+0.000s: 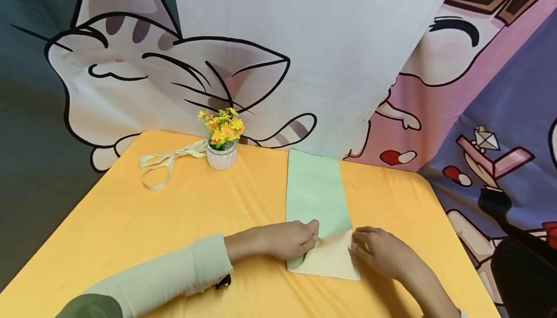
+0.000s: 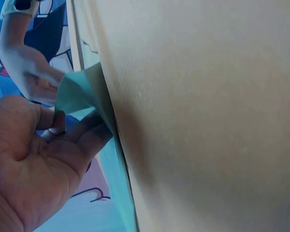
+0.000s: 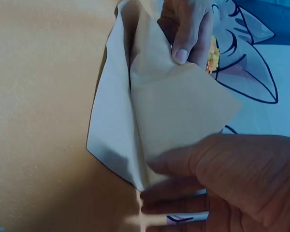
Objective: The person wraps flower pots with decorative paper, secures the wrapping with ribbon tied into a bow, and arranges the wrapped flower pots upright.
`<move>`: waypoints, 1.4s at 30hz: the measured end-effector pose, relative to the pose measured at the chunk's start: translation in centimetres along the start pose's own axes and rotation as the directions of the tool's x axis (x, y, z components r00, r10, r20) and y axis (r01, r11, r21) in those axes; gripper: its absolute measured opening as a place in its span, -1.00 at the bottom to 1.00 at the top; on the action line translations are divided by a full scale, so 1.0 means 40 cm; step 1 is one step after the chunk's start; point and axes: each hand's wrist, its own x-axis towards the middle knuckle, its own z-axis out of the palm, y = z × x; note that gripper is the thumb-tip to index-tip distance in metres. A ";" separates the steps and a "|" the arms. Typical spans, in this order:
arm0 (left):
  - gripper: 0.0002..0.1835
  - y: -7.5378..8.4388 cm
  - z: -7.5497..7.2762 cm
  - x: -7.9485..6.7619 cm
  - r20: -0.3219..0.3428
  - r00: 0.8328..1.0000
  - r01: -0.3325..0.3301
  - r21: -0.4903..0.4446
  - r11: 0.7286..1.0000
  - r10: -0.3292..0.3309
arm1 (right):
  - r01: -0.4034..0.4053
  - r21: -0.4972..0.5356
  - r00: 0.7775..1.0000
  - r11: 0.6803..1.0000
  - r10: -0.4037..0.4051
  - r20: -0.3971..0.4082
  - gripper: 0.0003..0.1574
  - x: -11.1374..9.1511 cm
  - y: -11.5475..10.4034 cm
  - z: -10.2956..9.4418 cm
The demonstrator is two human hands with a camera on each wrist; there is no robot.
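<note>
A long sheet (image 1: 317, 192), light green on one face and cream on the other, lies on the yellow table. Its near end is folded back, so a cream flap (image 1: 335, 257) shows there. My left hand (image 1: 291, 238) pinches the flap's edge between thumb and fingers; in the left wrist view the green face (image 2: 77, 92) curls up beside the fingertips. At the right edge by the fold, my right hand (image 1: 383, 252) holds the sheet, thumb on the cream face (image 3: 179, 111) in the right wrist view. Its fingers partly pass behind the edge.
A white ribbed pot (image 1: 222, 157) with yellow and orange flowers (image 1: 224, 127) stands at the back left. A pale ribbon (image 1: 163, 163) lies in loops beside it. Behind the yellow table (image 1: 209, 202) hangs a cartoon-printed cloth (image 1: 339, 57).
</note>
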 end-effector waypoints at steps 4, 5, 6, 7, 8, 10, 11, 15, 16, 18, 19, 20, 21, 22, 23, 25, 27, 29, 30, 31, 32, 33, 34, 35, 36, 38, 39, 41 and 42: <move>-0.77 -0.008 -0.007 -0.001 0.022 1.000 -0.015 -0.024 1.000 0.016 | 0.206 -0.005 0.977 0.978 -0.206 -0.060 -0.48 -0.009 -0.002 0.013; -0.77 -0.010 -0.008 -0.001 0.021 1.000 -0.014 -0.023 1.000 0.015 | 0.246 -0.011 0.966 0.969 -0.247 -0.079 -0.46 -0.010 0.000 0.018; -0.77 -0.011 -0.008 -0.001 0.016 1.000 -0.012 -0.020 1.000 0.012 | 0.275 -0.021 0.956 0.961 -0.275 -0.098 -0.43 -0.011 0.002 0.023; -0.77 -0.012 -0.007 -0.001 0.010 1.000 -0.006 -0.018 1.000 0.006 | 0.298 -0.040 0.947 0.954 -0.300 -0.117 -0.41 -0.010 0.003 0.029; -0.77 -0.013 -0.007 -0.001 0.003 1.000 0.001 -0.017 1.000 -0.001 | 0.308 -0.043 0.942 0.950 -0.311 -0.123 -0.37 -0.008 0.005 0.033; -0.76 -0.015 -0.005 -0.001 -0.016 1.000 0.015 -0.016 1.000 -0.015 | 0.316 -0.041 0.939 0.948 -0.318 -0.128 -0.28 -0.005 0.008 0.042; -0.75 -0.016 -0.004 0.000 -0.027 0.999 0.022 -0.017 1.000 -0.022 | 0.322 -0.037 0.937 0.946 -0.324 -0.130 -0.26 -0.003 0.009 0.046; -0.71 -0.023 0.000 0.004 -0.049 0.998 0.036 -0.031 0.999 -0.037 | 0.358 -0.002 0.927 0.934 -0.355 -0.122 -0.20 0.005 0.011 0.057; -0.71 -0.026 0.001 0.005 -0.059 0.997 0.039 -0.026 0.999 -0.041 | 0.366 0.005 0.924 0.931 -0.362 -0.118 -0.20 0.007 0.010 0.058; -0.72 -0.030 0.002 0.005 -0.077 0.996 0.048 -0.032 0.998 -0.050 | 0.372 0.023 0.924 0.928 -0.368 -0.106 -0.21 0.011 0.009 0.058; -0.72 -0.033 0.003 0.005 -0.088 0.994 0.053 -0.038 0.998 -0.056 | 0.373 0.035 0.924 0.927 -0.368 -0.100 -0.21 0.014 0.007 0.057; -0.71 -0.037 0.003 0.005 -0.104 0.993 0.058 -0.048 0.997 -0.063 | 0.371 0.048 0.926 0.927 -0.366 -0.090 -0.22 0.016 0.006 0.056; -0.70 -0.042 0.003 0.005 -0.118 0.991 0.063 -0.062 0.996 -0.070 | 0.366 0.057 0.929 0.929 -0.361 -0.079 -0.22 0.019 0.004 0.054; -0.70 -0.047 0.002 0.004 -0.130 0.989 0.064 -0.080 0.995 -0.074 | 0.358 0.066 0.933 0.931 -0.353 -0.068 -0.22 0.021 0.003 0.052; -0.70 -0.051 0.002 0.002 -0.139 0.987 0.061 -0.101 0.993 -0.075 | 0.347 0.074 0.937 0.935 -0.344 -0.054 -0.22 0.024 0.001 0.051; -0.70 -0.062 0.001 -0.001 -0.156 0.985 0.049 -0.129 0.990 -0.069 | 0.329 0.083 0.944 0.941 -0.328 -0.031 -0.21 0.029 -0.003 0.047; -0.71 -0.070 0.000 -0.007 -0.173 0.984 0.028 -0.149 0.988 -0.054 | 0.304 0.091 0.952 0.948 -0.305 -0.007 -0.20 0.032 -0.006 0.044; -0.74 -0.075 -0.001 -0.017 -0.194 0.980 0.012 -0.179 0.984 -0.048 | 0.284 0.107 0.958 0.953 -0.287 0.008 -0.19 0.033 -0.008 0.042; -0.76 -0.076 -0.002 -0.024 -0.211 0.976 0.008 -0.196 0.981 -0.050 | 0.277 0.115 0.960 0.954 -0.280 0.012 -0.20 0.034 -0.009 0.040; -0.78 -0.076 -0.004 -0.032 -0.229 0.972 0.003 -0.213 0.977 -0.053 | 0.268 0.123 0.962 0.956 -0.272 0.015 -0.20 0.033 -0.010 0.039; -0.80 -0.076 -0.005 -0.041 -0.250 0.966 0.001 -0.231 0.973 -0.060 | 0.260 0.131 0.964 0.957 -0.265 0.018 -0.19 0.033 -0.011 0.038; -0.82 -0.076 -0.007 -0.050 -0.273 0.959 0.003 -0.242 0.970 -0.071 | 0.253 0.137 0.966 0.958 -0.258 0.020 -0.19 0.032 -0.011 0.037; -0.84 -0.076 -0.009 -0.060 -0.297 0.951 0.011 -0.250 0.968 -0.088 | 0.247 0.143 0.967 0.959 -0.252 0.021 -0.19 0.032 -0.012 0.036; -0.86 -0.077 -0.010 -0.069 -0.318 0.942 0.020 -0.255 0.967 -0.103 | 0.242 0.148 0.969 0.959 -0.247 0.022 -0.19 0.031 -0.013 0.035; -0.87 -0.077 -0.011 -0.079 -0.337 0.934 0.031 -0.260 0.965 -0.120 | 0.236 0.153 0.970 0.960 -0.242 0.023 -0.18 0.031 -0.014 0.034; -0.88 -0.078 -0.009 -0.101 -0.360 0.918 0.066 -0.277 0.958 -0.167 | 0.232 0.155 0.971 0.960 -0.238 0.023 -0.17 0.031 -0.014 0.034; -0.89 -0.077 -0.008 -0.113 -0.365 0.910 0.087 -0.295 0.951 -0.197 | 0.230 0.158 0.971 0.960 -0.237 0.023 -0.16 0.031 -0.015 0.033; -0.92 -0.075 -0.006 -0.137 -0.367 0.896 0.121 -0.343 0.931 -0.251 | 0.233 0.156 0.971 0.960 -0.239 0.021 -0.15 0.033 -0.015 0.033; -0.95 -0.073 -0.005 -0.150 -0.366 0.888 0.134 -0.372 0.918 -0.278 | 0.235 0.154 0.970 0.960 -0.241 0.019 -0.14 0.033 -0.015 0.032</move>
